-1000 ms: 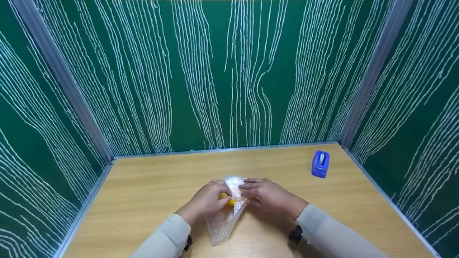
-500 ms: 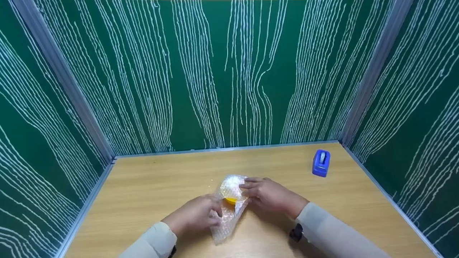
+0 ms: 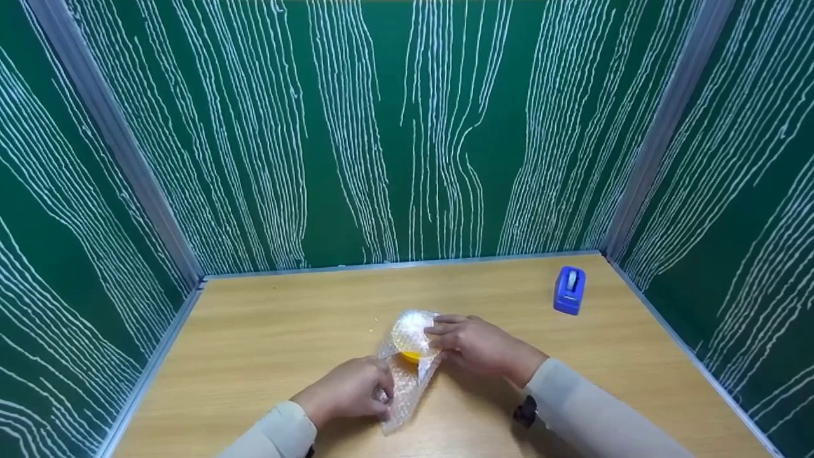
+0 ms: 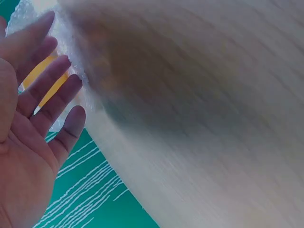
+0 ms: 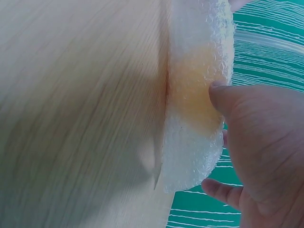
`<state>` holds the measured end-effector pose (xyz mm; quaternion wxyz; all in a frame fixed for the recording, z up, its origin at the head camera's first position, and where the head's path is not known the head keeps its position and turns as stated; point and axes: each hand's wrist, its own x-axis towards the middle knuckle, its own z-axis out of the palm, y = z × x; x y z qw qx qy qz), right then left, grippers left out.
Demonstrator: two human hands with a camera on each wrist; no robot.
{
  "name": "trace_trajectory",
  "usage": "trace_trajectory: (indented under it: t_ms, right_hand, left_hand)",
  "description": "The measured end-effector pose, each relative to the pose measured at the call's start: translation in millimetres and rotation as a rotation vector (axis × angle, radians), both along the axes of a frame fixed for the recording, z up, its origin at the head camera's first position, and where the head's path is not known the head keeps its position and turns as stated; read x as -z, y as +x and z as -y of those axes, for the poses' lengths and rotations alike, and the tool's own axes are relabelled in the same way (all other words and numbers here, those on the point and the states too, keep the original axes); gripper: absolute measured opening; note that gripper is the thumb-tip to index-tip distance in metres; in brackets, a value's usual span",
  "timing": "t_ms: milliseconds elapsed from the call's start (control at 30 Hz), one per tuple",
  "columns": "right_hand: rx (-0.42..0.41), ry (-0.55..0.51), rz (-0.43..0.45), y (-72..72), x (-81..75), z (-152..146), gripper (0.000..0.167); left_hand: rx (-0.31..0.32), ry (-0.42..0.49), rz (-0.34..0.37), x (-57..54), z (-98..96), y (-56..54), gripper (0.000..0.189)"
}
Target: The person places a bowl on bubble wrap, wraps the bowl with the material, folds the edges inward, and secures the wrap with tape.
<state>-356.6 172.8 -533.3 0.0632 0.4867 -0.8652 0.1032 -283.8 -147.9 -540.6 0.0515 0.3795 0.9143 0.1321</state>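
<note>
A sheet of bubble wrap (image 3: 407, 388) lies folded around a rounded yellow thing (image 3: 410, 356) at the middle of the table. Only part of the yellow thing shows in the head view, and its kind is hidden. In the right wrist view the yellow glows through the bubble wrap (image 5: 192, 152). My left hand (image 3: 353, 389) is at the wrap's near left edge, thumb and forefinger close together on it; in the left wrist view the other fingers (image 4: 57, 88) stay spread. My right hand (image 3: 480, 345) holds the bundle's right side, thumb (image 5: 223, 95) against the wrap.
A blue tape dispenser (image 3: 569, 291) stands at the back right of the wooden table (image 3: 273, 318). Green panels (image 3: 337, 235) with white wavy lines rise behind and at both sides. A few tiny specks lie left of the wrap.
My left hand has moved from the top of the bundle down and left along the wrap's edge, uncovering more of it. My right hand has stayed at its place.
</note>
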Motion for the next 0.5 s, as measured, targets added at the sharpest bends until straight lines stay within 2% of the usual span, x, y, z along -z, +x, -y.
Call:
trace_trajectory:
  t_ms: [267,500]
  right_hand:
    - [-0.007,0.000,-0.010,-1.1,-0.3,-0.1,0.031]
    - [-0.034,0.000,-0.037,-3.1,0.3,0.7,0.031]
  left_hand:
    - [0.004,-0.058,-0.026,0.1,-5.9,3.4,0.042]
    - [0.041,-0.086,-0.069,0.8,-5.6,4.2,0.036]
